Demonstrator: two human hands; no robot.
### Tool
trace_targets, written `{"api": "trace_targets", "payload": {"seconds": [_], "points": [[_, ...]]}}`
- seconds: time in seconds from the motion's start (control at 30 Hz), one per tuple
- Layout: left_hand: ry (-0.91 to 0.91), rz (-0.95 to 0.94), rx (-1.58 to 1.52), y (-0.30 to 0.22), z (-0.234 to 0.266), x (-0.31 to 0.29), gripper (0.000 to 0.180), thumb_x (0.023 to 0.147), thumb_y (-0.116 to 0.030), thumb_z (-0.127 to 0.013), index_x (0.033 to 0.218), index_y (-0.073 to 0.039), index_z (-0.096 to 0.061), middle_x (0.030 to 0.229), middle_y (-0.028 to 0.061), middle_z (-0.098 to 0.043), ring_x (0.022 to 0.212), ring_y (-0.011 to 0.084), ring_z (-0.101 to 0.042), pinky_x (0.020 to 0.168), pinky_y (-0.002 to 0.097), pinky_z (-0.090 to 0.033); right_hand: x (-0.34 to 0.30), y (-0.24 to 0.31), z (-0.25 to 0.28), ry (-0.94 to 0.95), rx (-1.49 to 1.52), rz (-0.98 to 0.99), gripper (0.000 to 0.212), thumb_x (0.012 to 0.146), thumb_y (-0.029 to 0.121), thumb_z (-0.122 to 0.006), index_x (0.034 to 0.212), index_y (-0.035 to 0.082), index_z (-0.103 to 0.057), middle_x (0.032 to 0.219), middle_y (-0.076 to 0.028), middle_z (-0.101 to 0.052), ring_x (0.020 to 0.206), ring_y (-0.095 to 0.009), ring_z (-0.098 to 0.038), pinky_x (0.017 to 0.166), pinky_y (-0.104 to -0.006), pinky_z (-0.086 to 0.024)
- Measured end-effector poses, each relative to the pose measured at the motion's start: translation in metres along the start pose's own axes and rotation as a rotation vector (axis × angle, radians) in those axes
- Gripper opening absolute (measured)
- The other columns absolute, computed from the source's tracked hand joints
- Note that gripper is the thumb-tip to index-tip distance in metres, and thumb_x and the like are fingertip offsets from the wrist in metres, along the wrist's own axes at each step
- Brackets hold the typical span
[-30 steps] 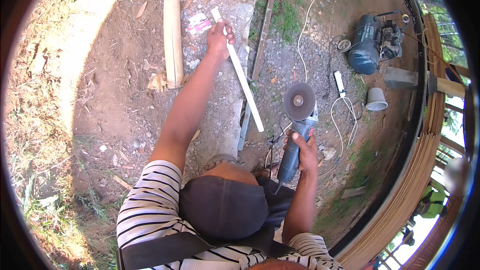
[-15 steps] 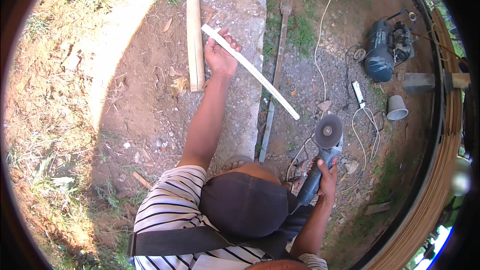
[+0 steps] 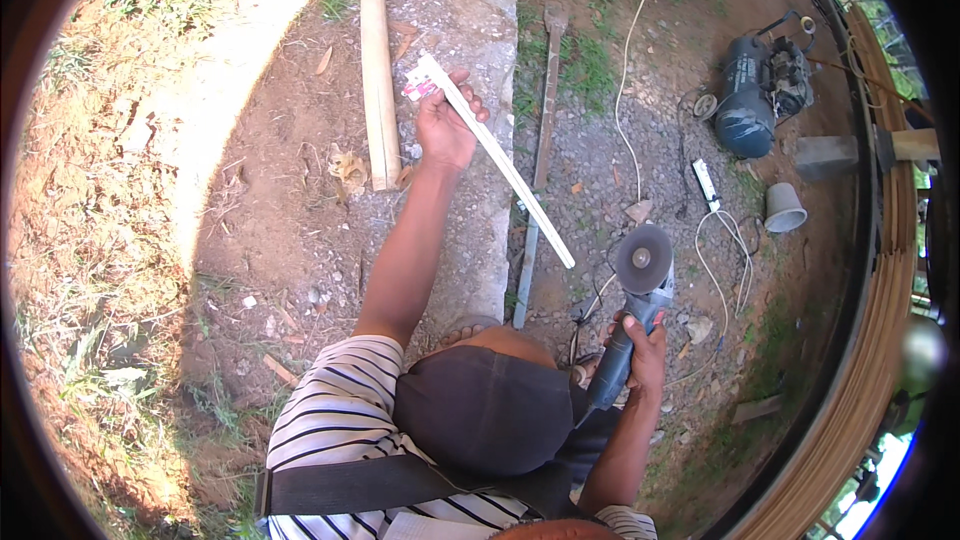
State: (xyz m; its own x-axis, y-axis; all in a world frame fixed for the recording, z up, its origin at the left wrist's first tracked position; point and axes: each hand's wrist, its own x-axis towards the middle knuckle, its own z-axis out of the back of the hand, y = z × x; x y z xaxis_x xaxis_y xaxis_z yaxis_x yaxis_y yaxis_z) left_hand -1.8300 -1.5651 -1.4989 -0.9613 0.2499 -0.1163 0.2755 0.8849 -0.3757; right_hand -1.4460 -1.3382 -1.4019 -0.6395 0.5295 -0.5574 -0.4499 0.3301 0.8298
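My left hand is closed round the upper part of a long white strip, which slants down to the right. Near its upper end, a white patch with pink marks shows beside my fingers. On the right, my right hand grips the body of an angle grinder. The grinder's round grey disc faces up, a short way right of the strip's lower end and apart from it. Blur does not show whether the disc spins.
A concrete ledge runs beneath my left arm, with a wooden pole along it. On the gravel lie a long narrow bar and a white power strip with cables. Farther right stand a grey bucket and an air compressor.
The white strip has turned steeper in my left hand, its lower end shifting left and down. The pink-marked patch has come into sight. My right hand still holds the grinder nearly in place.
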Motion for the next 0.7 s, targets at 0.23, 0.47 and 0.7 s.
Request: {"api": "trace_targets", "payload": {"seconds": [0.23, 0.47, 0.7], "points": [[0.018, 0.05, -0.013, 0.009, 0.011, -0.002, 0.041, 0.095, -0.031, -0.054, 0.123, -0.002, -0.061, 0.088, 0.0077, -0.063, 0.08, 0.0226, -0.059, 0.071, 0.0386, -0.046, -0.004, 0.003, -0.006, 0.044, -0.019, -0.038, 0.036, 0.09, 0.022, -0.075, 0.111, -0.003, -0.061, 0.089, -0.012, -0.069, 0.072, -0.02, -0.07, 0.063, -0.0347, -0.061], [0.048, 0.132, -0.019, 0.024, 0.021, -0.008, 0.042, 0.095, -0.027, -0.055, 0.128, 0.0, -0.058, 0.088, 0.007, -0.062, 0.08, 0.0214, -0.058, 0.072, 0.0375, -0.047, -0.004, -0.001, -0.008, 0.063, -0.028, -0.042, 0.039, 0.09, 0.026, -0.075, 0.111, -0.003, -0.062, 0.086, -0.012, -0.069, 0.07, -0.021, -0.07, 0.062, -0.0325, -0.059], [-0.026, 0.243, 0.076, 0.064, 0.055, -0.004, 0.047, 0.104, -0.047, -0.054, 0.135, -0.012, -0.055, 0.09, 0.0054, -0.059, 0.08, 0.0206, -0.057, 0.074, 0.0392, -0.05, 0.005, -0.004, -0.014, 0.088, -0.087, -0.068, 0.041, 0.089, 0.03, -0.076, 0.111, -0.001, -0.063, 0.088, -0.011, -0.069, 0.07, -0.019, -0.069, 0.064, -0.0328, -0.059]]}}
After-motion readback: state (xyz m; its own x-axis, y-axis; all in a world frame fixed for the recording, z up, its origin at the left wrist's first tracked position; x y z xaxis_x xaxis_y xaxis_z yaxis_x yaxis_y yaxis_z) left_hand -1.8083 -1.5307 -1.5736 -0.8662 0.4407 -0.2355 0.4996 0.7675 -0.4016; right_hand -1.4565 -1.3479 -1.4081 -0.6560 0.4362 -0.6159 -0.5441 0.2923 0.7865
